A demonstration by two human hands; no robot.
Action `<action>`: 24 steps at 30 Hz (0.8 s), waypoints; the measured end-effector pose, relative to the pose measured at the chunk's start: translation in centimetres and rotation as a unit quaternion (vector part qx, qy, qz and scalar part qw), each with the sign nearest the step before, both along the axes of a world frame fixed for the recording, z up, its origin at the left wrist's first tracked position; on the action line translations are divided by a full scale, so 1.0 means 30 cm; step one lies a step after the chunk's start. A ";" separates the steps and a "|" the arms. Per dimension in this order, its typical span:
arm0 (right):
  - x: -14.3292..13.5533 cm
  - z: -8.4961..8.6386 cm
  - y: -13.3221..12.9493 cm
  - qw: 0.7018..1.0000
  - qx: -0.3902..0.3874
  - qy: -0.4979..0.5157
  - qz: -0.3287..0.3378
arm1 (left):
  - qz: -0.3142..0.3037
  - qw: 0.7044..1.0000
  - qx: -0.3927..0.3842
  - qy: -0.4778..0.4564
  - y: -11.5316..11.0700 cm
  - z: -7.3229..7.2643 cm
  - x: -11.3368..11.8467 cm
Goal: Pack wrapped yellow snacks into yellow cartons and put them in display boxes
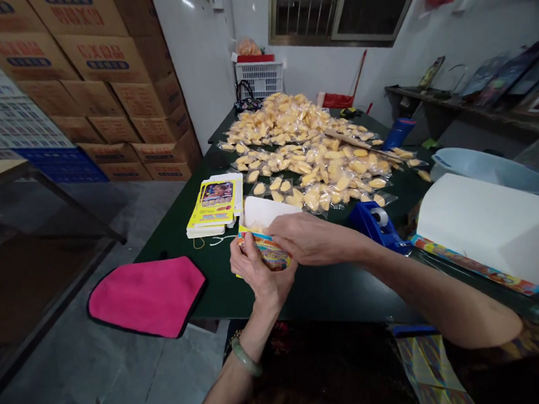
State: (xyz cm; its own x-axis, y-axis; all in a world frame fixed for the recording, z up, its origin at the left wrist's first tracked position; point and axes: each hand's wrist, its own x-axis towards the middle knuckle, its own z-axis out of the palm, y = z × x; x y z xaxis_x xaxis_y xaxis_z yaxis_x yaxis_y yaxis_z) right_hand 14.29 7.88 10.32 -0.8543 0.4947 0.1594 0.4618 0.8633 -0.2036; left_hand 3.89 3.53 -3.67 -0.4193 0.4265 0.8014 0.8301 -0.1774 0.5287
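Note:
A small colourful cardboard box (273,255) with its white lid flap raised is near the table's front edge. My left hand (263,275) is wrapped round its front and side, steadying it. My right hand (303,238) is closed at the box's open top, fingers reaching into it; what they hold, if anything, is hidden. Just left of the box lies a stack of flattened yellow boxes (216,201). Beyond it spreads a big heap of clear-wrapped pale yellow pieces (315,160). A blue tape dispenser (379,225) stands beside my right forearm.
An open carton with white flaps (491,226) sits at the right, with a light blue basin (488,167) behind it. A pink cloth (148,295) overhangs the table's left edge. Stacked brown cartons (106,59) line the left wall. A blue bottle (399,133) lies beside the heap.

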 end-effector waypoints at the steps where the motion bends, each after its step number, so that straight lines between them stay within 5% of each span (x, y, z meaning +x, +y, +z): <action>1: 0.006 0.003 0.003 0.999 -0.027 0.012 0.040 | -0.021 0.999 0.002 -0.024 -0.012 0.005 -0.016; 4: 0.011 0.005 0.000 0.992 -0.067 0.038 0.102 | -0.099 0.988 0.009 -0.122 -0.042 0.051 -0.078; 8: -0.013 -0.018 -0.008 0.994 -0.051 0.022 0.090 | -0.174 0.946 -0.018 -0.273 -0.039 0.143 -0.143; 11: -0.009 -0.062 -0.017 0.986 -0.009 0.142 0.090 | -0.189 0.916 -0.031 -0.352 -0.016 0.180 -0.152; 13: 0.015 -0.106 -0.036 0.948 0.062 0.309 0.042 | -0.181 0.906 -0.013 -0.382 -0.004 0.186 -0.145; 15: 0.046 -0.161 -0.065 0.880 0.100 0.460 -0.062 | -0.166 0.903 0.023 -0.396 0.004 0.186 -0.131; 18: 0.075 -0.244 -0.106 0.808 -0.109 0.554 -0.169 | -0.140 0.908 0.083 -0.386 0.009 0.187 -0.103; 21: 0.073 -0.293 -0.112 0.715 -0.387 0.564 -0.142 | -0.128 0.920 0.094 -0.358 0.005 0.182 -0.067; 24: 0.075 -0.293 -0.080 0.646 -0.463 0.593 -0.128 | -0.130 0.932 0.080 -0.329 -0.003 0.164 -0.035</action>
